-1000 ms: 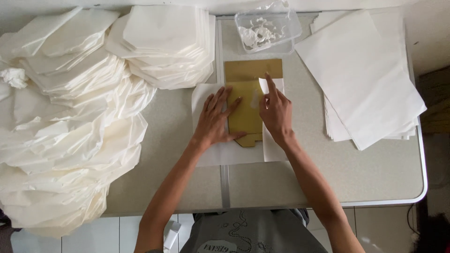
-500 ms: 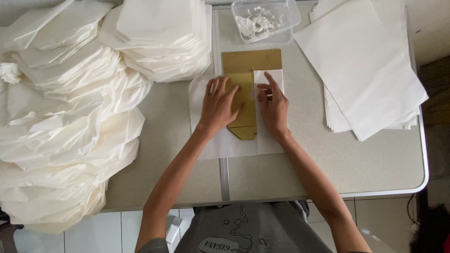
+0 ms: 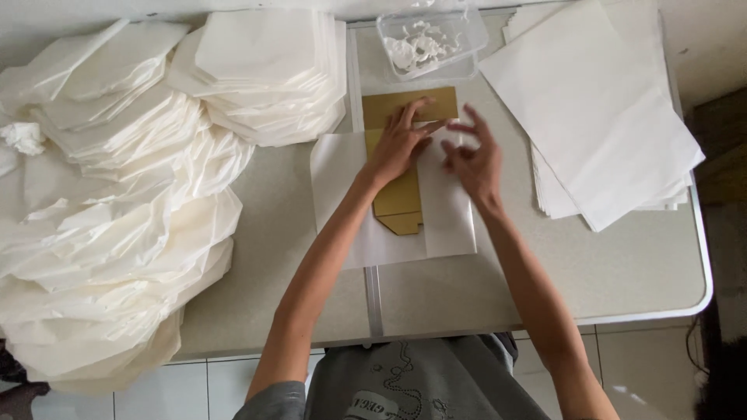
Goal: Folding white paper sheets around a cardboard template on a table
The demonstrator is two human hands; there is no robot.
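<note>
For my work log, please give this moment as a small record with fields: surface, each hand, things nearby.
surface: grey folding table
left hand: flat on the tan cardboard template
right hand: on the white paper sheet folded over the template
back: clear plastic tub of white scraps
right: stack of flat white sheets
left: heap of folded white paper pieces
</note>
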